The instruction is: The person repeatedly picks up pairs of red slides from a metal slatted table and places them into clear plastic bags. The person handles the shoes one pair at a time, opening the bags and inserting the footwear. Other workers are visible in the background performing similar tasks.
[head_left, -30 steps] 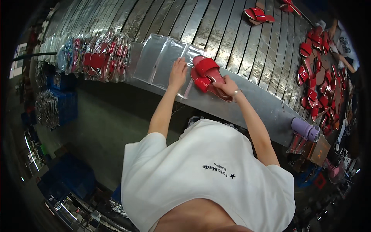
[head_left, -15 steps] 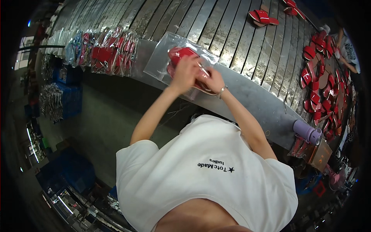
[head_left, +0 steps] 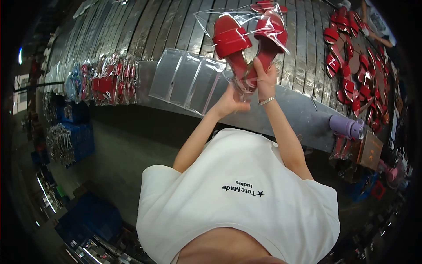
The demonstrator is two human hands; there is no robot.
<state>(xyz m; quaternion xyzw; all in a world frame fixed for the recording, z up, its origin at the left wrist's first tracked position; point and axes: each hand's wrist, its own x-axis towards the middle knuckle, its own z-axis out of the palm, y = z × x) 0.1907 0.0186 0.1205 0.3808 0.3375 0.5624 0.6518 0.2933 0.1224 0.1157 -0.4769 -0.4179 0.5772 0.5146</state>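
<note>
Two red sandals (head_left: 232, 43) in a clear bag (head_left: 251, 27) are held by the right hand (head_left: 265, 82); whether they are gripped by the left hand (head_left: 232, 102) cannot be told.

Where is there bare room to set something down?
The metal ledge looks mostly bare between your right hand and the purple tumbler, as do the table slats above the flat clear bags. It's crowded at the bagged sandals on the left and the heaped red sandals on the right.
</note>
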